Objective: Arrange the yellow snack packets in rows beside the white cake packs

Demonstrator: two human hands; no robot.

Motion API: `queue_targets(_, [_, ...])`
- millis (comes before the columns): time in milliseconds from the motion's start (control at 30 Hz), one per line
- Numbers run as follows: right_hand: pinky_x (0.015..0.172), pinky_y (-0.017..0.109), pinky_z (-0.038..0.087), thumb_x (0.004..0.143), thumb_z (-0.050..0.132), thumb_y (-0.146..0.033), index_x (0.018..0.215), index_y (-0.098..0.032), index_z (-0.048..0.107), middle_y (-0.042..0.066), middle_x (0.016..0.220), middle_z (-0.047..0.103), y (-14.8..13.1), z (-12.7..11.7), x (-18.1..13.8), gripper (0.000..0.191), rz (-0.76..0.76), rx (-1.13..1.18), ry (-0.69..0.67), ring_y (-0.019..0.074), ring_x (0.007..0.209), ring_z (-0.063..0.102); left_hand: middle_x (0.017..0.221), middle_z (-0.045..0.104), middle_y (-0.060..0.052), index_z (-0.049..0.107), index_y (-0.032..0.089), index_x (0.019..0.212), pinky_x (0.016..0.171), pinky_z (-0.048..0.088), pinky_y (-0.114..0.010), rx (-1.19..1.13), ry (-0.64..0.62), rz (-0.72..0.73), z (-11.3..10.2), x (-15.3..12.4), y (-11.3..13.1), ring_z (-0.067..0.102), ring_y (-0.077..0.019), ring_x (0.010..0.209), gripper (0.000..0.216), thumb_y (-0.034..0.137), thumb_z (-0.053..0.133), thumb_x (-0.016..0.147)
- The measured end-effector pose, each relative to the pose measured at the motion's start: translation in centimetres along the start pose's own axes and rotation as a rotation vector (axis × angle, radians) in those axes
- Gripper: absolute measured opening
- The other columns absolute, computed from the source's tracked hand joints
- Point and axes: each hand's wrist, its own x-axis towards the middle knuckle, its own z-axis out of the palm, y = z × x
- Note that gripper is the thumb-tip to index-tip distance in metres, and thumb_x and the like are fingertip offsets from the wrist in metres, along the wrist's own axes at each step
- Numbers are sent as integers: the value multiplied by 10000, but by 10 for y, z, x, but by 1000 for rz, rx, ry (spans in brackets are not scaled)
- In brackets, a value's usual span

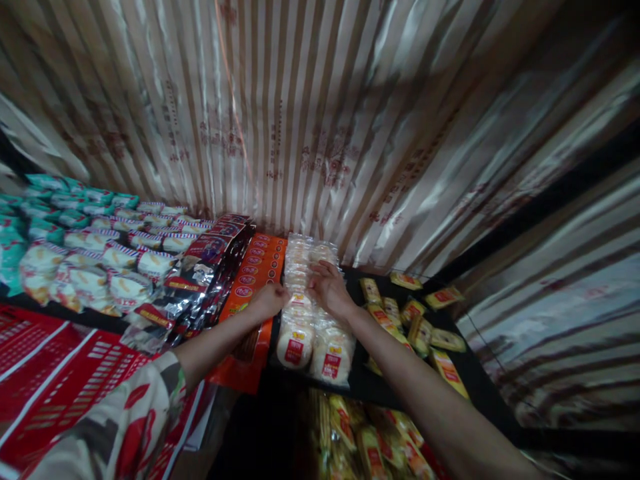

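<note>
Clear packets of round white cakes [295, 347] with red labels lie in two overlapping columns on a dark table. At the left column, my left hand [269, 301] is closed, its fingertips pinched at the edge of one packet. My right hand [331, 288] rests over the right column, fingers apart and slightly bent, touching the packets. Just left of the columns lies a row of flat orange packets [256, 267], partly under my left forearm.
Dark red packets [215, 250], white striped packets [120, 253] and teal packets [47, 207] fill the left side. Small yellow packets [421, 333] lie scattered at right; more yellow packets [373, 453] sit below. A red crate [95, 363] stands front left. Striped sheeting [300, 120] hangs behind.
</note>
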Motion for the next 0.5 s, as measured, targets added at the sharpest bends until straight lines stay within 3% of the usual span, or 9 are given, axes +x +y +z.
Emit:
queue_targets(167, [995, 464, 349, 692, 629, -184, 672, -203, 640, 85, 1126, 616, 1, 4, 1, 29, 20, -12, 22, 299, 1224, 396, 635, 593, 30, 613, 143, 767, 560, 400, -183, -161, -16, 20, 8, -2, -4, 534, -91, 584, 116, 219, 590, 683])
queue_targets(367, [994, 445, 355, 679, 629, -192, 661, -208, 643, 80, 1073, 633, 4, 8, 2, 28, 27, -33, 27, 296, 1198, 418, 667, 591, 29, 611, 144, 769, 562, 383, -168, -166, 5, 15, 7, -2, -1, 515, -82, 607, 136, 148, 618, 633])
queue_targets(500, [991, 454, 351, 693, 610, -206, 666, -206, 642, 83, 1079, 630, 12, 15, 3, 42, 12, 1, 36, 289, 1201, 417, 594, 576, 29, 625, 130, 685, 549, 378, -173, -160, -59, 37, 6, 0, 1, 516, -88, 578, 42, 137, 605, 649])
